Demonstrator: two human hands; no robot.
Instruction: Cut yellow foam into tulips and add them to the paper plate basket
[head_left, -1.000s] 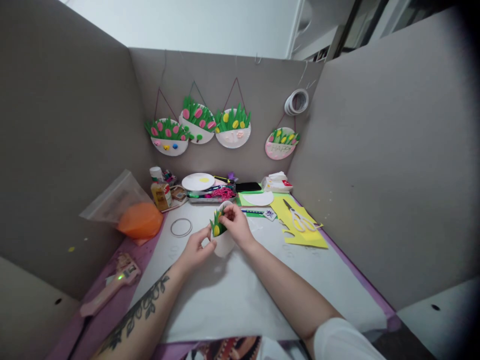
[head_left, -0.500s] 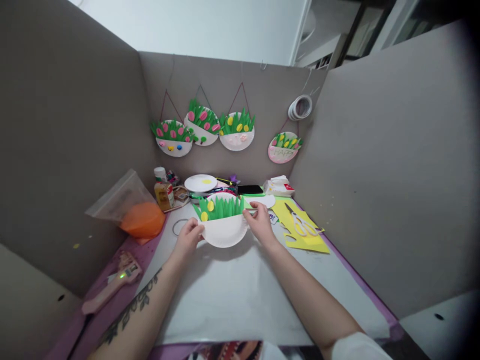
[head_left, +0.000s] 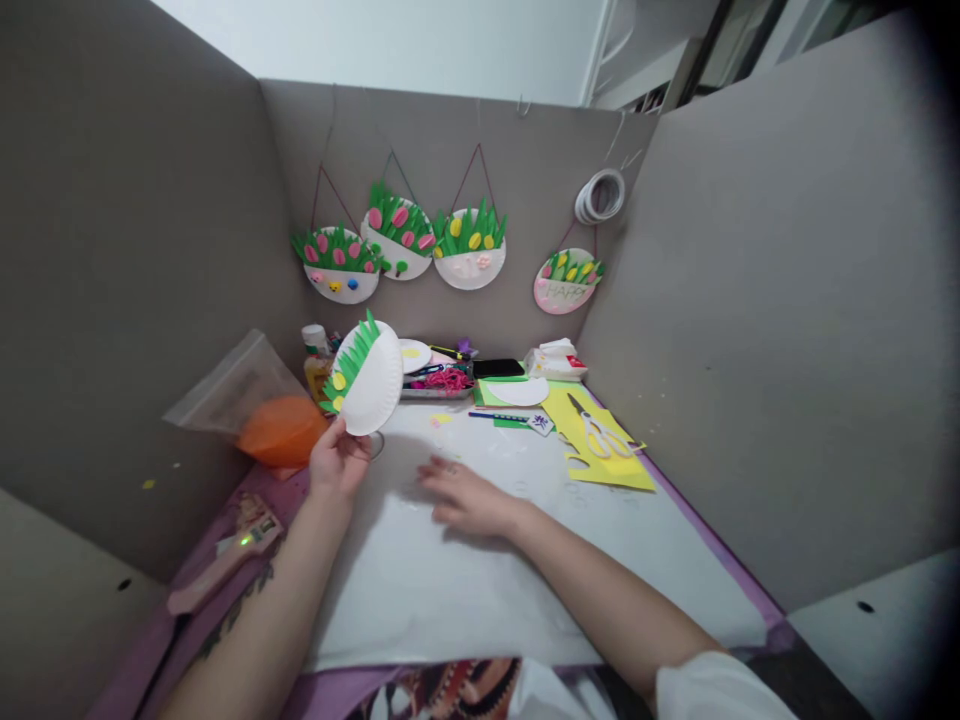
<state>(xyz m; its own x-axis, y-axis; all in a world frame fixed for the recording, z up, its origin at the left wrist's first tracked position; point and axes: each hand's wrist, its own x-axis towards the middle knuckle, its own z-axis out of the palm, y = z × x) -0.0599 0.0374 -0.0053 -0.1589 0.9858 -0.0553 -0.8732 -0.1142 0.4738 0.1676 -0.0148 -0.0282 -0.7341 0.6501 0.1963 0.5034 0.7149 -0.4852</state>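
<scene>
Paper-plate pocket (head_left: 377,388) w/ green paper grass (head_left: 360,352) and yellow ovals (head_left: 339,381): raised above the L. part of the white work sheet (head_left: 465,600), tilted, grass along its upper-left side. L. hand (head_left: 341,462) grips it by the lower rim, fingers closed on the edge. R. hand (head_left: 466,498), blurred, is open w/ nothing in it, fingers spread low over the sheet; contact w/ the sheet can't be told.

Handling (judged): v. light, fairly stiff at the fluted rim, softer across the flat half; not slippery, but easily creased. Best hold is the rim on the plain white side — the grass tips look thin and apt to bend, and the ovals might peel.

Surroundings: a metal ring (head_left: 380,445), partly hidden, lies just behind the L. hand. The pocket overlaps, in view, a bottle (head_left: 315,372) and a white plate (head_left: 415,356). Bag w/ orange contents (head_left: 277,425) at L.; pink glue gun (head_left: 225,568), green light on, beside the L. forearm — prob. the main obstacle on that side, along w/ its cord (head_left: 157,660). Toward the back, a tray of supplies (head_left: 442,393); at R., scissors (head_left: 604,437) on yellow paper (head_left: 626,476). Four similar plates, e.g. one w/ yellow ovals (head_left: 471,268), hang on the back panel (head_left: 420,120).
</scene>
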